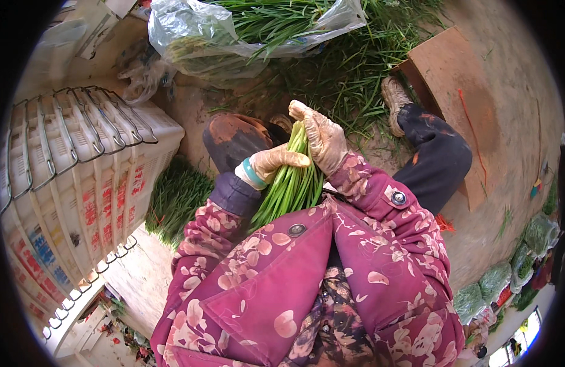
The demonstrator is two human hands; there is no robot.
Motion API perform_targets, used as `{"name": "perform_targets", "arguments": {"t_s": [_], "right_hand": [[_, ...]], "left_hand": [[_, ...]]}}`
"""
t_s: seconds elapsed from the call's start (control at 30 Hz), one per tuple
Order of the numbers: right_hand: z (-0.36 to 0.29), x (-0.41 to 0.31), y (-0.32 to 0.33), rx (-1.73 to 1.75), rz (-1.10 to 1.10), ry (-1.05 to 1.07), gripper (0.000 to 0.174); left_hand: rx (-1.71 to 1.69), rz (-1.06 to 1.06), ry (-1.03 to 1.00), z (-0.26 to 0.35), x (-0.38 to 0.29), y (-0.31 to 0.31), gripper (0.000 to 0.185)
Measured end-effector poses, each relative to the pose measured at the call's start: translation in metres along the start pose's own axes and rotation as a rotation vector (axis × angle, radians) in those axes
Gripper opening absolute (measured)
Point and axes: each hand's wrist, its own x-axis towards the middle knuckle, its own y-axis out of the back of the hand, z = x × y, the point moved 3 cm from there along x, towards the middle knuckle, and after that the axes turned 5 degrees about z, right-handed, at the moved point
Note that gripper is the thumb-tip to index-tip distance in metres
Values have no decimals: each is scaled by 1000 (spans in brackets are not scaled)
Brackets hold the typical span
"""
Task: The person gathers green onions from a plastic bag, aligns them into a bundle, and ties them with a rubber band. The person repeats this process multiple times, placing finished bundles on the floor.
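My left hand [275, 164], in a soiled pale glove with a teal band at the wrist, is closed around a bunch of garlic chives [289, 190]. Its thumb lies across the stalks. From the other side my right hand [326, 137], gloved too, cups the bunch near its pale stem ends, fingers held together; its thumb is hidden. The stem ends point away from me, and the green leaves hang towards my jacket. In front, a clear plastic bag [190, 27] lies open with many more chives [277, 20] in it.
Stacked white plastic crates [112, 183] with metal handles stand at the left, a pile of chives [179, 197] beside them. Loose leaves [351, 87] litter the floor ahead. A cardboard piece [466, 91] with a red string lies by my right leg. Bagged greens [495, 277] sit far right.
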Motion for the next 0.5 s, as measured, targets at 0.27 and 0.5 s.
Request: {"name": "perform_targets", "arguments": {"t_s": [0.27, 0.5], "right_hand": [[-55, 64, 26, 724, -55, -360, 66], [28, -9, -8, -808, -1012, -440, 45]], "left_hand": [[424, 245, -377, 84, -27, -58, 37], [640, -190, -1073, 218, -114, -138, 47]]}}
